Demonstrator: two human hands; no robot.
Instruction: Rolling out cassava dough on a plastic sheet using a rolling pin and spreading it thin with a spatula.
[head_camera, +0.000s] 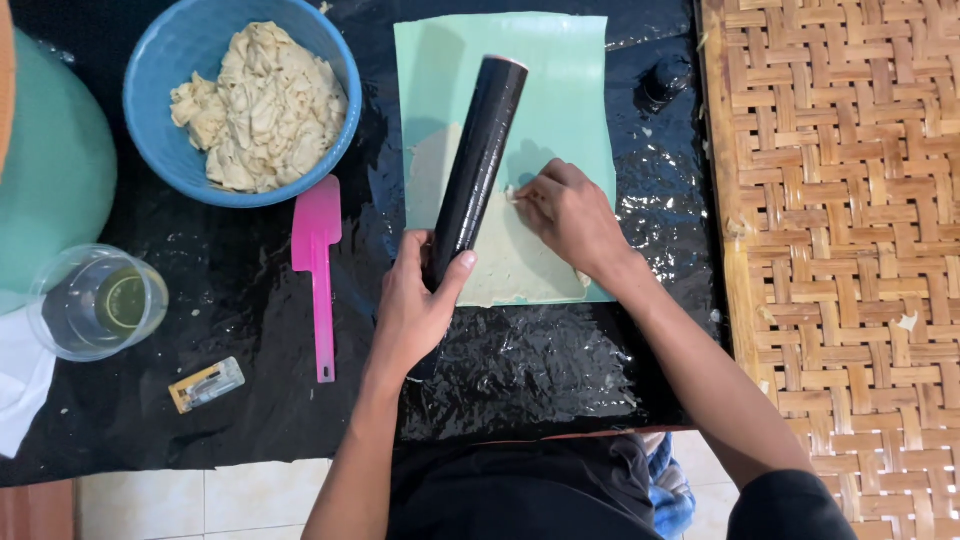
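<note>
Left hand (415, 305) wrapped around black roller (478, 160), right hand (570, 215) fingertips pinching thin dough sheet (510, 265) on green mat (560, 90)

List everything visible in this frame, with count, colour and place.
Roller: one, black, on the sheet, tilted.
Sheet: one, pale green, centre, flattened dough on it.
Bowl: one, blue, upper left, holding dough.
Spatula: one, pink, below the bowl.
Glass: one, clear, far left.
Cutter: one, yellow, lower left.
Mat: one, woven, right.
Left hand: grips the roller's lower end.
Right hand: on the dough.
</note>
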